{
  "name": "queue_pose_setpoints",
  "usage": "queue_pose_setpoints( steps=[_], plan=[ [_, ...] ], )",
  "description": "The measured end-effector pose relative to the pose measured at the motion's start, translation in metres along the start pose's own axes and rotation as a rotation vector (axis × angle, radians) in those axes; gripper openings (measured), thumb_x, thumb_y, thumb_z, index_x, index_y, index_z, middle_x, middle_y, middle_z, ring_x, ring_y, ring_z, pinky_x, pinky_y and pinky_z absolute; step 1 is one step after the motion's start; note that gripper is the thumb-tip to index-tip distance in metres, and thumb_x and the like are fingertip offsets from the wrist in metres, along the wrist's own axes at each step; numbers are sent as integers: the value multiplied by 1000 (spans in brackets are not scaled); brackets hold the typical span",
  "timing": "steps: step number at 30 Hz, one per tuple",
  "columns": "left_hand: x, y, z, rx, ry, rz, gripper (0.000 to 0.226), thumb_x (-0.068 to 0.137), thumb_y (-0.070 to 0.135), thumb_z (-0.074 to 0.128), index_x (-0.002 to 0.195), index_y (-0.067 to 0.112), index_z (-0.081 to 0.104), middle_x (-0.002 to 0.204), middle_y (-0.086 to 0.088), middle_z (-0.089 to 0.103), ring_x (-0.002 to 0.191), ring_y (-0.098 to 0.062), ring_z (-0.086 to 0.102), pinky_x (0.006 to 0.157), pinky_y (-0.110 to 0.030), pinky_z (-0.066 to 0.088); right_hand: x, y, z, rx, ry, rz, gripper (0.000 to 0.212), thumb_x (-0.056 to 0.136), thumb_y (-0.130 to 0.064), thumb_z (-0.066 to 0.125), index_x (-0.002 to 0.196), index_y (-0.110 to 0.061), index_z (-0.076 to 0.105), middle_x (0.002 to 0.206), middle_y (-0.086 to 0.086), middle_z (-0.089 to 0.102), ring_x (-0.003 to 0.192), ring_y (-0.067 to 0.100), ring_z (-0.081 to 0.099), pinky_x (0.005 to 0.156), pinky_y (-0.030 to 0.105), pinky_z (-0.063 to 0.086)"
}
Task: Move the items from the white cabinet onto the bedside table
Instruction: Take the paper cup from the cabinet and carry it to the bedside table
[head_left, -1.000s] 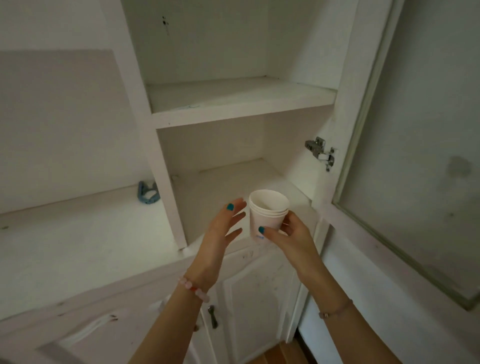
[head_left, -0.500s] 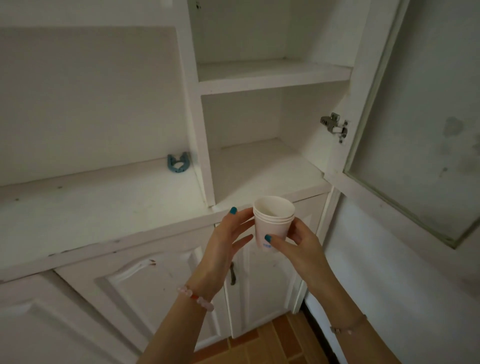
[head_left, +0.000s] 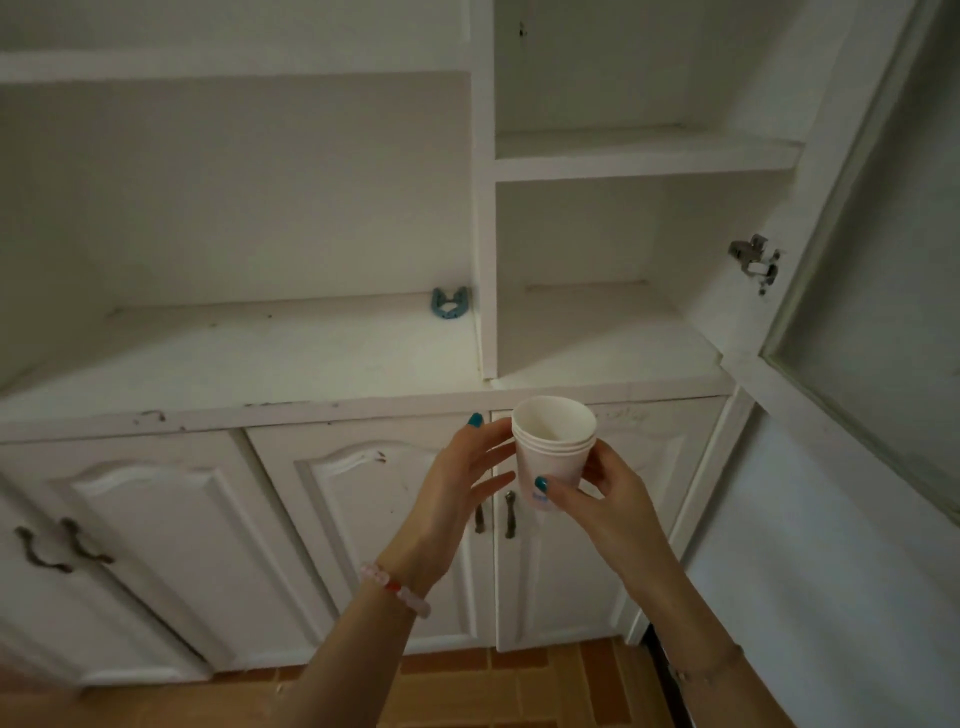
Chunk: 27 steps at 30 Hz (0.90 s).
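My right hand grips a small stack of white paper cups, upright, thumb across the front and fingers behind. The stack is in the air in front of the white cabinet, below its counter ledge. My left hand hovers just left of the cups with straight fingers, its fingertips near or at the cup rim. A small blue horseshoe-shaped thing lies at the back of the cabinet's open counter, against the divider. The bedside table is not in view.
The cabinet's glass door stands open at the right, with a metal hinge on its frame. The two shelves in the right compartment hold nothing. Closed lower doors with dark handles face me. Orange floor tiles lie below.
The cups have come out of the lower right compartment and away from the cabinet. My view has pulled back and down, showing the lower doors and the floor.
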<state>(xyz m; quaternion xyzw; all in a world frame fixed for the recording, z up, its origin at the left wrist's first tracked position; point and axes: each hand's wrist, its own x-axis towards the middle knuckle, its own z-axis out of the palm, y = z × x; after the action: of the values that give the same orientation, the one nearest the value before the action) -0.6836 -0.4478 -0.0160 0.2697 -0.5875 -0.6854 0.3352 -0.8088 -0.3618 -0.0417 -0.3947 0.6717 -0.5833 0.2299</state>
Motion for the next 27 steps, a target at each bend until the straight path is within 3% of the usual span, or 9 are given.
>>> queue_pose_setpoints(
  steps=[5, 7, 11, 18, 22, 27],
  plan=[
    [-45, -5, 10, -11, 103, 2, 42, 91, 52, 43, 115, 23, 63, 120, 9, 65, 113, -8, 59, 97, -36, 47, -29, 0, -9, 40, -116, -30, 52, 77, -21, 73, 122, -30, 48, 107, -23, 55, 102, -3, 53, 66, 2, 44],
    [-69, -10, 13, -19, 165, 10, 43, 91, 50, 41, 115, 22, 63, 120, 8, 65, 113, -8, 59, 95, -34, 48, -44, 3, -9, 61, -171, -37, 50, 77, -21, 73, 119, -33, 48, 106, -26, 54, 100, -6, 53, 67, 1, 44],
    [-122, -16, 6, -21, 336, 14, 46, 88, 47, 36, 114, 21, 64, 118, 7, 66, 112, -9, 59, 93, -32, 48, -78, 6, 9, 90, -327, -50, 52, 79, -20, 72, 124, -28, 48, 114, -13, 58, 108, 2, 54, 77, 9, 46],
    [-228, -14, -31, -39, 658, 64, 41, 93, 49, 39, 100, 27, 73, 116, 6, 68, 111, -12, 61, 96, -39, 46, -140, -14, 69, 136, -645, -131, 52, 78, -23, 72, 125, -29, 48, 116, -13, 58, 103, 0, 55, 74, 4, 46],
    [-289, -4, -53, -43, 834, 122, 55, 85, 48, 36, 116, 12, 63, 121, -2, 65, 113, -18, 60, 91, -32, 51, -177, -36, 109, 177, -828, -189, 49, 78, -21, 71, 122, -29, 49, 115, -12, 59, 104, 0, 55, 76, 5, 47],
    [-369, 8, -84, -10, 1003, 141, 53, 90, 55, 37, 117, 18, 63, 119, 4, 66, 110, -12, 61, 87, -29, 49, -228, -65, 164, 214, -1026, -262, 48, 78, -20, 73, 121, -27, 53, 113, -14, 61, 106, -2, 56, 76, 6, 47]
  ],
)
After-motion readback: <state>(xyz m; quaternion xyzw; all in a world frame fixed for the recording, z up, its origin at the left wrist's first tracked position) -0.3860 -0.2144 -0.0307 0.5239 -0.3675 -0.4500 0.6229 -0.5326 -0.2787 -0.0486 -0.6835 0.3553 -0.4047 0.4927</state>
